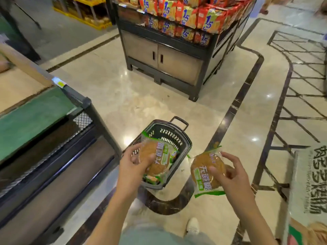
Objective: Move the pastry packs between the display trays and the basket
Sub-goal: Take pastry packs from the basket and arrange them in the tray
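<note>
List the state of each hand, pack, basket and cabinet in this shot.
left hand: grips a pastry pack above the basket.
left pastry pack: sealed, held.
right hand: grips a second pack, beside the basket.
right pastry pack: sealed, held over the floor.
basket: on the floor, handle up, packs inside.
display cabinet doors: closed.

I am standing in a shop, a supermarket I think. In front of me is a dark display stand piled with red and green snack bags, many of the same kind. On my left there is a shelf with a small price label on its edge. A black shopping basket stands on the polished tile floor, with wrapped goods inside it.
</note>
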Tool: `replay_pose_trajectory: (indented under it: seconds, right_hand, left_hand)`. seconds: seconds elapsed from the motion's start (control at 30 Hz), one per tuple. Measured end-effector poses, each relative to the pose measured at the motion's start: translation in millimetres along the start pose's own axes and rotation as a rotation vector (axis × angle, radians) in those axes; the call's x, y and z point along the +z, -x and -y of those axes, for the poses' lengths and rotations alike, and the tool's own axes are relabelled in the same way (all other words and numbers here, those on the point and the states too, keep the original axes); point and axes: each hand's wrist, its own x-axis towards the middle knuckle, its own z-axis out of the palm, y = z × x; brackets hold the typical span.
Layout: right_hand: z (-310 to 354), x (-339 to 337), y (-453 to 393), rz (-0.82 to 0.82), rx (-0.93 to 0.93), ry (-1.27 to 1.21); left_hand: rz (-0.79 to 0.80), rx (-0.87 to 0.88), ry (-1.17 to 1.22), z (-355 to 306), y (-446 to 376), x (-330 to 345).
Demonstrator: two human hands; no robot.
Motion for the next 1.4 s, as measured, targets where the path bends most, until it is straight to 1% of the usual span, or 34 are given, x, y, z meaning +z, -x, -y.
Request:
replay_pose_trajectory:
  seconds: [0.17, 0.3, 0.43, 0.53, 0.6, 0.73, 0.8, 0.9, 0.97, 1.03, 1.1, 1.17, 1.23, 1.3, 1.4]
  right_hand:
    - [-6.7, -39.6, -60.1, 0.132, 0.022, 0.067]
    - [-5.9, -32.3, -116.7, 0.304, 0.024, 0.131]
    - [-10.2, -2.7, -187.0, 0.505, 0.018, 0.283]
    - [-18.4, 29.6, -240.5, 0.643, 0.017, 0.466]
    - [-26.5, 53.2, -277.5, 0.718, -0.022, 0.602]
    - [-64.4, 105.5, -349.1, 0.883, -0.068, 0.89]
    - [-95.2, 136.3, -378.7, 0.959, -0.09, 0.961]
    - [-164.2, 184.7, -419.5, 1.158, -0.112, 1.062]
    - [-223.0, 215.4, -450.0, 1.3, -0.192, 1.17]
    - [-286.4, 247.7, -478.8, 1.442, -0.313, 1.27]
    - [-353.7, 277.6, -501.5, 1.568, -0.409, 1.29]
    - [-419.7, 302.5, -518.6, 1.679, -0.454, 1.305]
    - [-477.7, 320.2, -528.8, 1.773, -0.456, 1.294]
    - [-520.4, 329.6, -536.3, 1.833, -0.472, 1.283]
    - [-556.4, 331.3, -545.8, 1.89, -0.603, 1.341]
  left_hand:
    - [-0.114, -0.06, -0.074, 27.2, -1.9, 48.7]
    - [-0.246, -0.089, -0.034, 42.7, -16.7, 63.0]
    - [-0.445, -0.106, 0.08, 61.9, -46.6, 66.0]
    - [-0.579, -0.15, 0.153, 86.9, -80.5, 63.4]
    - [-0.662, -0.158, 0.185, 101.6, -106.0, 62.6]
    - [-0.762, -0.224, 0.214, 140.7, -158.4, 52.7]
    - [-0.791, -0.239, 0.171, 168.3, -179.4, 43.8]
    - [-0.793, -0.277, 0.073, 218.4, -206.0, 31.8]
    - [-0.789, -0.294, -0.005, 260.3, -224.8, 25.5]
    - [-0.795, -0.33, -0.065, 308.1, -247.0, 23.1]
    - [-0.807, -0.369, -0.082, 358.0, -269.4, 22.3]
    - [-0.834, -0.38, -0.121, 404.3, -294.6, 19.2]
    - [-0.828, -0.366, -0.139, 448.0, -314.0, 18.1]
    - [-0.788, -0.351, -0.191, 483.2, -330.4, 20.9]
    - [-0.74, -0.343, -0.252, 520.0, -349.2, 26.9]
